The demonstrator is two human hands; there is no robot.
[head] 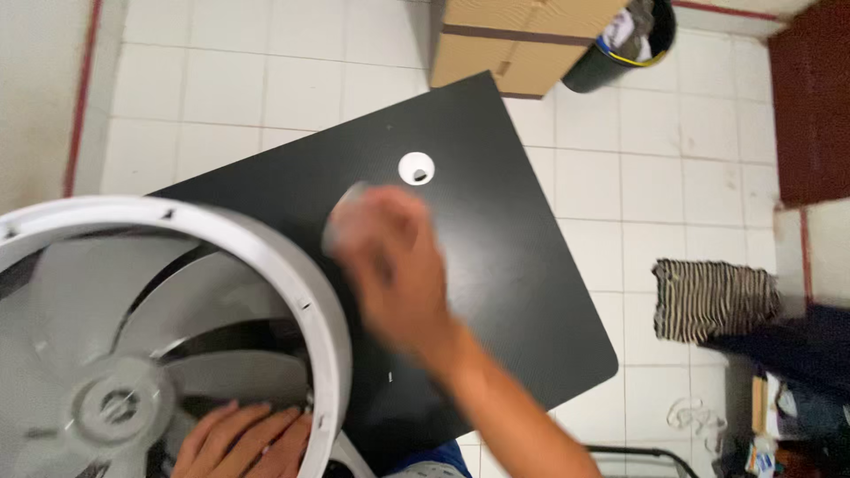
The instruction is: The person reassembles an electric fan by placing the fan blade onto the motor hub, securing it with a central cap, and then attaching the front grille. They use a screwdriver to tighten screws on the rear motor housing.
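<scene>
Fan [168, 354] under left hand [243, 443]; bin [620, 40] holds rubbish.

Both arms are bare, no sleeves, no gloves, no watch or rings that I can spot. The right hand [390, 257] is a motion-blurred smear with its forearm running off the near edge. The left hand [243, 440] only shows fingers, short plain nails.
</scene>
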